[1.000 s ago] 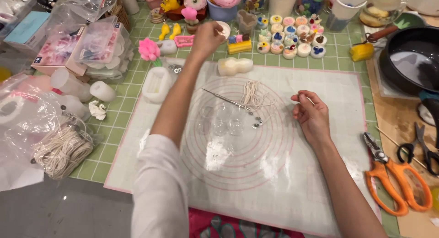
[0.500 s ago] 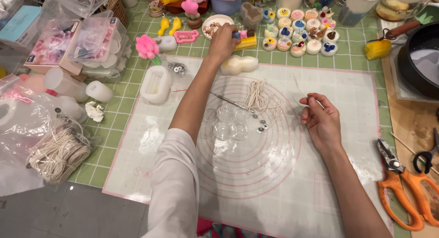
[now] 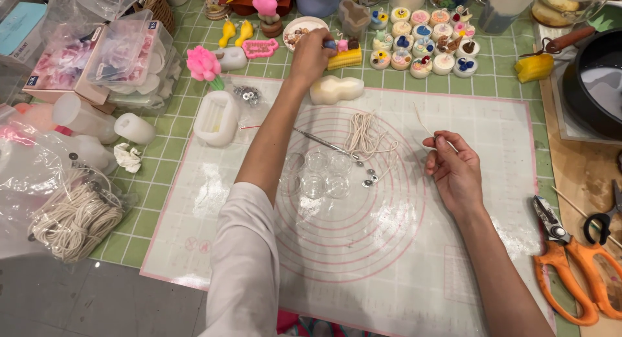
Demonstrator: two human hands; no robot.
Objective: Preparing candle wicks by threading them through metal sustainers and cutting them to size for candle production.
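- Beyond the far edge of the pale silicone mat [image 3: 453, 259], my left hand [image 3: 310, 52] is stretched out and closed around a small piece beside the little round dish [image 3: 299, 31]; what exactly sits under the fingertips I cannot tell.
- Over the mat's right half, my right hand [image 3: 453, 168] pinches a short cut wick [image 3: 424, 123] between thumb and forefinger, its free end pointing up and away.
- To do this well, I judge, the wick should be held close to its lower end so it stays straight, and the left hand should lift clear of the neighbouring candles rather than drag across them.
- Little round dish: holds small mixed pieces, too small to tell apart.
- Clear round cups [image 3: 321, 175], clustered at the mat's centre: appear to hold nothing.
- Just beside the cups lie metal wick tabs [image 3: 369, 178], a thin metal tool [image 3: 324, 143] and a loose bundle of wicks [image 3: 366, 133].
- White mould [image 3: 217, 117] at the mat's left edge: open cavity, contents not visible.
- Small decorated candles [image 3: 421, 45] stand in rows near the left hand.
- Plastic bag [image 3: 71, 214], far left: a coil of wick cord.
- Dark pan [image 3: 596, 84], far right: pale contents.
- Orange-handled snips [image 3: 576, 272] lie right of the mat.
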